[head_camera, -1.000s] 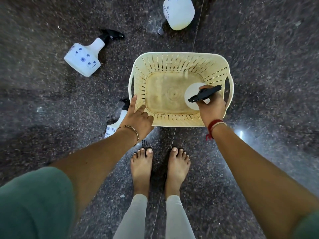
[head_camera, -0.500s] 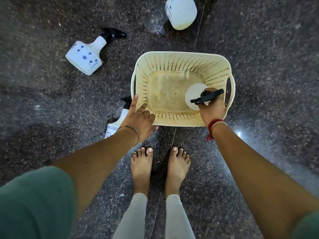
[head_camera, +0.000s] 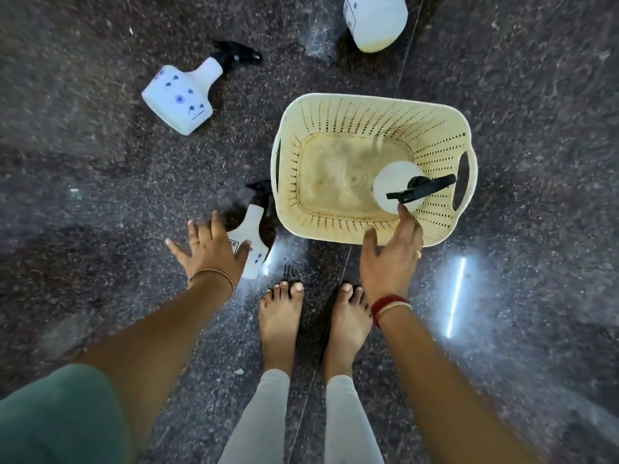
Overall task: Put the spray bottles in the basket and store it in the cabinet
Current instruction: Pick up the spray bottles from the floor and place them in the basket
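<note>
A cream perforated basket (head_camera: pixel 348 112) stands on the dark floor. Inside it, at the near right, a white spray bottle with a black trigger head (head_camera: pixel 395 182) stands upright. My right hand (head_camera: pixel 392 259) hovers over the basket's near rim, fingers apart, one fingertip just below that bottle. My left hand (head_camera: pixel 209 249) is spread open above a white spray bottle lying on the floor (head_camera: pixel 251 236), left of the basket. Another white bottle with blue dots (head_camera: pixel 181 95) lies farther left. A fourth white bottle (head_camera: pixel 375 20) lies beyond the basket.
My bare feet (head_camera: pixel 281 316) stand on the speckled stone floor just in front of the basket. A bright light reflection (head_camera: pixel 455 296) shows on the floor at the right. No cabinet is in view.
My right hand let go of the bottle, which now stands in the basket, and drew back. My left hand left the basket rim and moved left over the lying bottle.
</note>
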The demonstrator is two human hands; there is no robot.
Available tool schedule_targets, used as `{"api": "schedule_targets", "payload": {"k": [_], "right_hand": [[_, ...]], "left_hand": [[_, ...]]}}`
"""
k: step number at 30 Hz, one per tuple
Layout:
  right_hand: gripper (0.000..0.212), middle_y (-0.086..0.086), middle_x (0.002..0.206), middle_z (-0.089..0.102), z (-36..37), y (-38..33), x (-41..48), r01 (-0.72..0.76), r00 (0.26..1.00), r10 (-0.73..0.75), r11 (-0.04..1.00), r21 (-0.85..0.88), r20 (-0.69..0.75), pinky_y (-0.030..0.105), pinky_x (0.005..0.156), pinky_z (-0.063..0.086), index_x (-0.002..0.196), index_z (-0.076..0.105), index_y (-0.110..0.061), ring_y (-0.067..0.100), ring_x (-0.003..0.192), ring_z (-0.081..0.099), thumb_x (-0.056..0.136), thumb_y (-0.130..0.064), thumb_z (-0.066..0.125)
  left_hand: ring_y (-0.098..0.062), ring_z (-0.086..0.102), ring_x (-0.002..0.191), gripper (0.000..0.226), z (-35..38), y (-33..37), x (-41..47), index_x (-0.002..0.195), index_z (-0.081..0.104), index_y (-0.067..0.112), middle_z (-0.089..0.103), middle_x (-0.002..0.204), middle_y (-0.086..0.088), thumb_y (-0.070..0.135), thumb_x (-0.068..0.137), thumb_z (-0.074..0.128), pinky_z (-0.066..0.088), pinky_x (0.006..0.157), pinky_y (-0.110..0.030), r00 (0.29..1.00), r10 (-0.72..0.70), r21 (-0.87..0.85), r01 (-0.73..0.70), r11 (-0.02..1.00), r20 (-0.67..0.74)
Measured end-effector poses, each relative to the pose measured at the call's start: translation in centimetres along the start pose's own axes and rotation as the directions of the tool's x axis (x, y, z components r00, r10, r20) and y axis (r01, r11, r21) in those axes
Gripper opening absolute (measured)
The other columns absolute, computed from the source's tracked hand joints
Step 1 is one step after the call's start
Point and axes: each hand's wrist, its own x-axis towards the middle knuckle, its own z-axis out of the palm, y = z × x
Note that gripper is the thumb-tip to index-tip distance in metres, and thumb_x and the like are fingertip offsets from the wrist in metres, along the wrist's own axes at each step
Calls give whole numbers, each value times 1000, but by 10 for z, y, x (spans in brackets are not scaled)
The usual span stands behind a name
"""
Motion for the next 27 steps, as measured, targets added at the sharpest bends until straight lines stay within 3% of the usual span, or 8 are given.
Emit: {"api": "schedule_targets", "payload": {"k": [5, 10, 17, 21, 22, 24, 25, 27], "right_hand": [[54, 8, 143, 44, 23, 1, -5, 96, 994, -75, 943, -319, 77, 50, 118, 4, 143, 34, -15, 25, 134, 40, 94, -35, 45], [48, 6, 141, 47, 28, 7, -5, 129, 991, -110, 915, -383, 71, 53, 117, 2, 140, 39, -17, 25, 133, 40, 95, -35, 41], [45, 4, 140, 48, 28, 6, -3, 121, 992, -98, 902, -414, 76, 51, 116, 2, 137, 44, -19, 25, 131, 41, 94, -34, 40], [42, 3, 137, 51, 29, 6, -6, 136, 991, -119, 898, -418, 67, 52, 116, 2, 134, 48, -20, 24, 128, 44, 93, -32, 42], [42, 2, 136, 51, 29, 8, -6, 148, 989, -133, 897, -417, 66, 52, 116, 3, 133, 48, -20, 23, 127, 44, 93, -31, 42], [41, 2, 135, 52, 29, 9, -4, 166, 986, -153, 896, -413, 64, 52, 116, 4, 132, 49, -20, 22, 125, 45, 93, -31, 42], [41, 1, 134, 53, 29, 9, -3, 168, 986, -156, 895, -412, 63, 52, 116, 5, 132, 49, -20, 22, 124, 45, 93, -32, 42], [41, 2, 134, 53, 29, 9, -3, 174, 985, -162, 892, -417, 63, 52, 115, 6, 132, 49, -21, 23, 123, 45, 93, -32, 42]], "left_hand": [[-36, 28, 138, 96, 12, 7, 9, 145, 19, 20, 27, 149, -12, 68, 72, 60, 16, 108, -66, 975, 63, 35, -72, 997, 212], [-42, 44, 119, 97, 12, 11, 4, 138, 24, 23, 36, 136, -11, 39, 62, 81, 47, 90, -54, 971, 40, -82, -21, 996, 235], [-42, 42, 119, 87, 13, 4, 4, 130, 33, 20, 36, 131, -14, 47, 62, 79, 44, 93, -56, 964, -137, -51, 152, 987, 229], [-40, 55, 106, 73, -1, 4, 39, 125, 45, 15, 53, 122, -18, 56, 70, 69, 49, 86, -50, 929, -204, -161, 262, 952, 308], [-37, 59, 94, 58, -2, 8, 40, 117, 51, 14, 60, 115, -19, 48, 74, 68, 53, 77, -45, 942, -213, -207, 270, 940, 260], [-33, 62, 73, 26, 15, 19, 34, 102, 55, 10, 68, 97, -20, 25, 81, 57, 55, 61, -35, 998, 5, -228, -18, 973, -61], [-32, 64, 77, 25, 28, 21, 9, 106, 53, 8, 67, 100, -20, 19, 84, 49, 56, 65, -34, 992, 86, -145, -98, 985, -92], [-34, 55, 108, 32, 73, 17, -13, 126, 44, 14, 55, 125, -15, 22, 96, 36, 49, 88, -41, 997, 64, -349, -75, 934, -43]]}}
